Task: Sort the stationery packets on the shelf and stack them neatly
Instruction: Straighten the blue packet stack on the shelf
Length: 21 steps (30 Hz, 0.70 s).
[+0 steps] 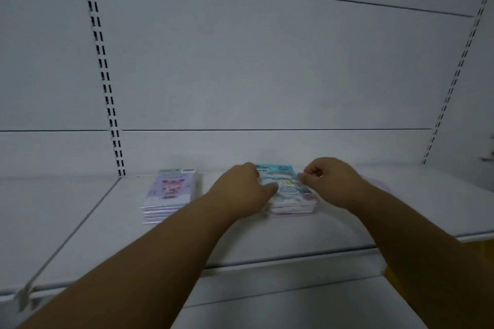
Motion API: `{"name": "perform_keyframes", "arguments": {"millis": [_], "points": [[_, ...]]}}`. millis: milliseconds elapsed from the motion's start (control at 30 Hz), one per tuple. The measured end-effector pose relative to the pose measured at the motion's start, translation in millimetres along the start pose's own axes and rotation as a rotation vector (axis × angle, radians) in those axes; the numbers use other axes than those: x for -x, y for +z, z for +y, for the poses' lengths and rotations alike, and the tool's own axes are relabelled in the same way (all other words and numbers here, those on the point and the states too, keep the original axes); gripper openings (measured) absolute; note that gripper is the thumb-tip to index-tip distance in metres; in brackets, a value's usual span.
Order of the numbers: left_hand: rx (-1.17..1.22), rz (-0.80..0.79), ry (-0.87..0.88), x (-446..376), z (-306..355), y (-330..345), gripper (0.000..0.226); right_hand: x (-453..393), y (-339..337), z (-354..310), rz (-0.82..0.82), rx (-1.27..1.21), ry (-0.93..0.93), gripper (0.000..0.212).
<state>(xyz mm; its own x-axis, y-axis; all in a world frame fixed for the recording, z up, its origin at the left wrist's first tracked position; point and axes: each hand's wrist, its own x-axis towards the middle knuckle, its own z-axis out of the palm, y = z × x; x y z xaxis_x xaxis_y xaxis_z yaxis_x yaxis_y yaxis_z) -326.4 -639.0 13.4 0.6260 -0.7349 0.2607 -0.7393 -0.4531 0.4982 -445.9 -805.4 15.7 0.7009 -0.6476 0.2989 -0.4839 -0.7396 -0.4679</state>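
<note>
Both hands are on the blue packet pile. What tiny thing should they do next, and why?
Probably lower the top blue packet flat and nudge its edges square with the pile under it. The left hand and right hand pinch its two sides, and it sits slightly askew, unlike the tidy purple stack beside it.

Both bare forearms are being stretched forward and upward from the lower corners of the view, and they are being brought close to each other at the wrists. The left hand (242, 184) is being held with its back turned to the camera, with the fingers curled and the thumb pointing to the right. The right hand (327, 175) is being kept curled as well, with thumb and fingertips pinched together at its left side.
</note>
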Motion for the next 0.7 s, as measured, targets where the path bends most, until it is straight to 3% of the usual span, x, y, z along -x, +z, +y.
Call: {"name": "perform_keyframes", "arguments": {"millis": [67,133,233,367,433,567,700], "points": [[-0.079,-0.060,-0.101,-6.8,6.2,10.4,0.049,-9.6,8.4,4.0,-0.148,-0.007,0.058,0.038],[-0.062,-0.093,-0.166,-12.9,13.8,19.6,0.042,-16.6,15.5,4.1,-0.218,-0.075,0.078,0.041],[0.144,-0.006,-0.264,-18.2,24.2,29.1,0.027,-20.5,21.9,3.5,-0.196,-0.198,0.080,0.028],[0.531,0.136,-0.401,-18.1,25.0,36.0,0.041,-13.6,28.3,5.9,-0.150,-0.659,0.096,0.011],[0.776,0.188,-0.379,-14.9,23.6,34.3,0.041,-12.1,26.1,6.4,-0.122,-0.786,0.049,0.013],[0.891,0.271,-0.210,-6.3,17.9,30.1,0.046,-14.7,20.7,8.2,-0.023,-0.809,-0.069,0.030],[1.007,0.169,-0.156,1.4,14.7,35.3,0.044,-2.2,28.3,3.7,-0.103,-1.045,-0.065,0.032]]}}
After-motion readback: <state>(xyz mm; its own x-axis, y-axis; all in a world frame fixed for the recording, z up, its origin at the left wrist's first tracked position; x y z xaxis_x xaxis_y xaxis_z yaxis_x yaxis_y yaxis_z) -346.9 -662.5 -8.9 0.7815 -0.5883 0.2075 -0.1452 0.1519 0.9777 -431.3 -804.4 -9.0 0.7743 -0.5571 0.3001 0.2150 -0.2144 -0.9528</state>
